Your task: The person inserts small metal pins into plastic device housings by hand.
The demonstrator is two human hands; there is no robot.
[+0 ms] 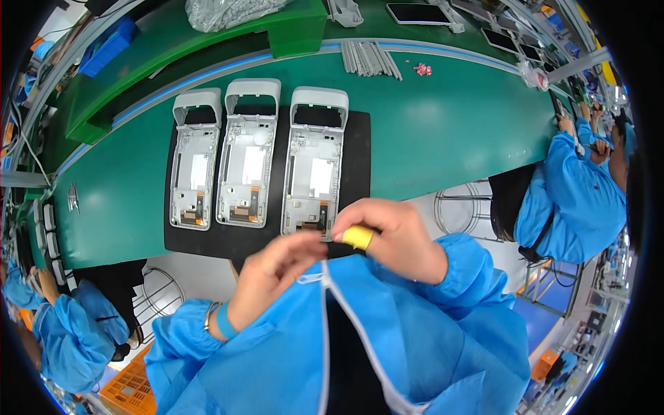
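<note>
My left hand (280,266) is in front of my chest, its fingers stretched toward the right and its thumb apart from them; nothing shows in it. Close beside its fingertips, my right hand (394,235) is closed, thumb and forefinger brought together, with a yellow wrap (357,237) round one digit. Whatever lies in that pinch is hidden or too small to name. Just beyond both hands is the lower end of a grey handheld device housing (313,149). Two similar housings, a middle one (250,149) and a left one (194,155), lie beside it on a black mat (358,159).
A bundle of grey strips (369,59) and small pink pieces (422,69) lie on the green table (449,124). Behind stands a green shelf (297,34) with a plastic bag (232,12). Co-workers in blue sit at right (577,197) and left (79,332).
</note>
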